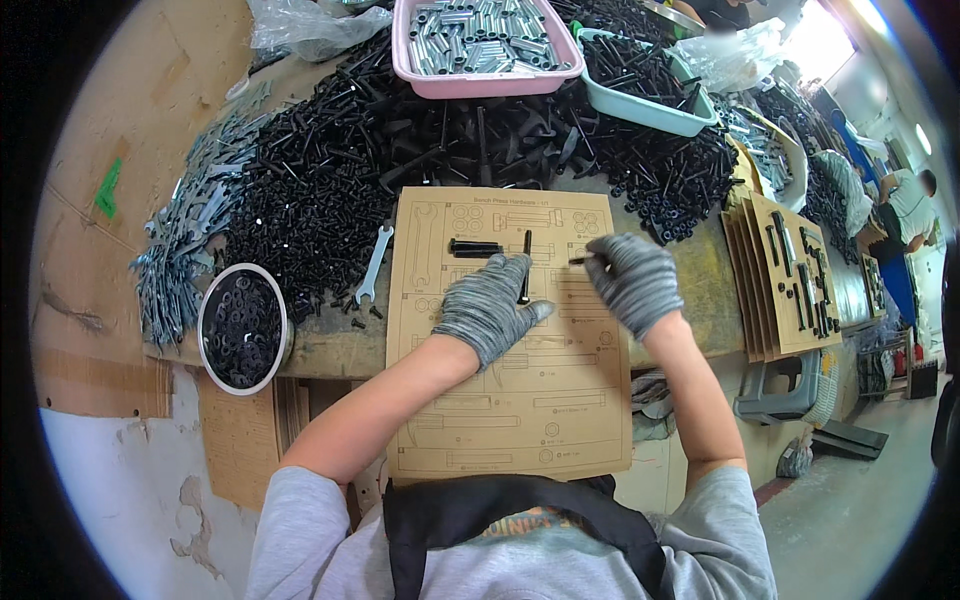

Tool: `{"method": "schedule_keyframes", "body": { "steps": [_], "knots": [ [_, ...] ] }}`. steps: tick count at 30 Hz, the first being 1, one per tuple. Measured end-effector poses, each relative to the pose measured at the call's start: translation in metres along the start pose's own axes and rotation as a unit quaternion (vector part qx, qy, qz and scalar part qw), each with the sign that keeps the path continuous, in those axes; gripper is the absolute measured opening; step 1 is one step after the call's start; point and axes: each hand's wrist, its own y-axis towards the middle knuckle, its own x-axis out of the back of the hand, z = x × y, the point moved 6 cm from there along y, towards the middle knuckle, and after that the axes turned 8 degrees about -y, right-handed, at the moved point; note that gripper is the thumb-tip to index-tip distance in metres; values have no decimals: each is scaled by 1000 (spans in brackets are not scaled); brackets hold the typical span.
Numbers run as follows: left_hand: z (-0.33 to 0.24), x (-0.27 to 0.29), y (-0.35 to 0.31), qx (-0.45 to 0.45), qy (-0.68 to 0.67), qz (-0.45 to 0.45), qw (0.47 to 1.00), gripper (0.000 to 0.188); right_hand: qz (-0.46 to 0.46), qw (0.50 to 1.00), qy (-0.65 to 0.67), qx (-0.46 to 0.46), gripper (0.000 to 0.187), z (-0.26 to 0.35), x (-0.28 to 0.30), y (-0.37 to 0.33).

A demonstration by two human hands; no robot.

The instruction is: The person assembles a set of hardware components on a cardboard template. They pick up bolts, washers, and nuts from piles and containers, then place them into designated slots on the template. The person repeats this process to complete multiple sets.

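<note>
A brown cardboard sheet [500, 400], printed with hardware outlines, lies in front of me. My left hand [488, 310], in a grey glove, rests on it with thumb and fingers apart. Its fingertips touch a slim black bolt [527, 243] standing lengthwise on the sheet. Left of that bolt, thicker black bolts [474, 248] lie crosswise above my knuckles. My gloved right hand [637, 282] hovers over the sheet's right side, closed in a pinch. A short dark bolt-like piece [578, 261] sticks out from its fingertips; the rest of it is hidden.
Black bolts [310, 190] heap along the bench's back. Wrenches [374, 265] lie left of the sheet, most in a pile. A round tub [243, 330] holds black washers; a pink bin [487, 85] holds metal tubes. Filled hardware cards [790, 270] stand at right. Another person [910, 205] is far right.
</note>
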Motion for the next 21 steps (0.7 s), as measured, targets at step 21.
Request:
{"method": "schedule_keyframes", "body": {
  "steps": [21],
  "knots": [
    [112, 60, -285, 224, -839, 29, 494, 41, 10, 967, 230, -108, 35, -62, -56, -30]
  ]
}}
